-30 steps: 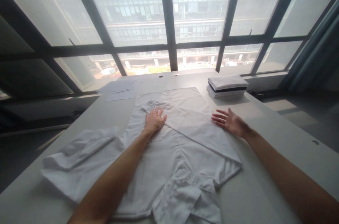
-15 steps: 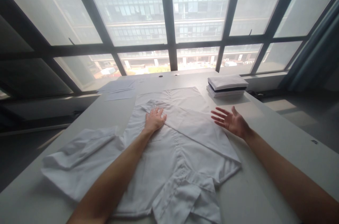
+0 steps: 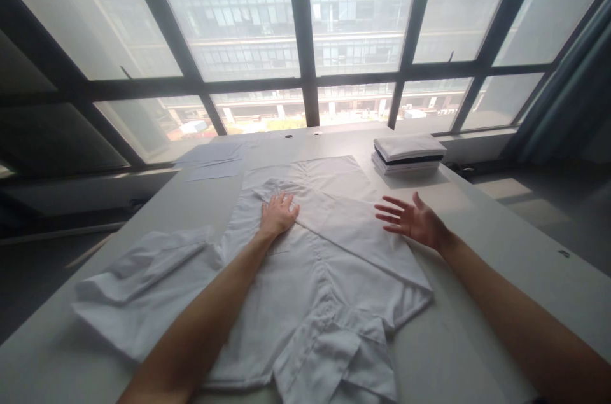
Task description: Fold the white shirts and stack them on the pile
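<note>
A white short-sleeved shirt lies spread on the grey table, its right side folded diagonally across the body. My left hand rests flat on the shirt near the inner end of that fold, fingers stretched out. My right hand hovers just above the folded edge at the shirt's right side, fingers spread and empty. The shirt's left sleeve lies loose toward the table's left edge.
A stack of folded garments stands at the back right of the table. Flat sheets lie at the back left. Large windows with dark frames run behind the table. A dark curtain hangs at the right.
My right hand has lifted off the shirt's right edge and drifted slightly left. My left hand has stayed pressed in place.
</note>
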`<state>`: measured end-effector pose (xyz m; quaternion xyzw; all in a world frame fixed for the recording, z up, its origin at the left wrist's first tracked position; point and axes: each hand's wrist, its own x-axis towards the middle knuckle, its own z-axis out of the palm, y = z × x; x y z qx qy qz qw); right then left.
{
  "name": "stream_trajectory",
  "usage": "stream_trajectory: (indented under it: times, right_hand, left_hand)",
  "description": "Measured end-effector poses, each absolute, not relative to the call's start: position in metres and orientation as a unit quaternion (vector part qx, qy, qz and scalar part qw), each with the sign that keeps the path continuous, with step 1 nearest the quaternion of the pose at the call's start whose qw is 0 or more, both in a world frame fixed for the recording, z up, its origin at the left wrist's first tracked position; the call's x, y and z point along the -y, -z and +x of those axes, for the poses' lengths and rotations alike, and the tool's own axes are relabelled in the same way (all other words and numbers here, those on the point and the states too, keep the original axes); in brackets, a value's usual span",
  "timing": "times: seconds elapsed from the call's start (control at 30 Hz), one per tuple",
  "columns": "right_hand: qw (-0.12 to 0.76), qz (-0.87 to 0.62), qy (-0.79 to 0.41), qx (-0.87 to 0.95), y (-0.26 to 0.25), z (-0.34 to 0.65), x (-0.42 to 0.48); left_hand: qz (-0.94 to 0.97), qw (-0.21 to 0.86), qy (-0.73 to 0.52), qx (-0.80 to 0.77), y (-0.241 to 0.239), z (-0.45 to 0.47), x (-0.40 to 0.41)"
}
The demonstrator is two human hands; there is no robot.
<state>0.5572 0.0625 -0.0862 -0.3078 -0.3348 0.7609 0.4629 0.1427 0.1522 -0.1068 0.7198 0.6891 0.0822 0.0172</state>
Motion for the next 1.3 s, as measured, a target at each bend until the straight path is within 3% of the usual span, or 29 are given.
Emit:
stream_trajectory:
  times: [1.3]
  right_hand:
    - [0.437, -0.353, -0.756, 0.336, 0.0943, 0.5555, -0.0672]
  left_hand:
    - [0.719, 0.017, -0.068, -0.692, 0.1053, 0.1428, -0.1523]
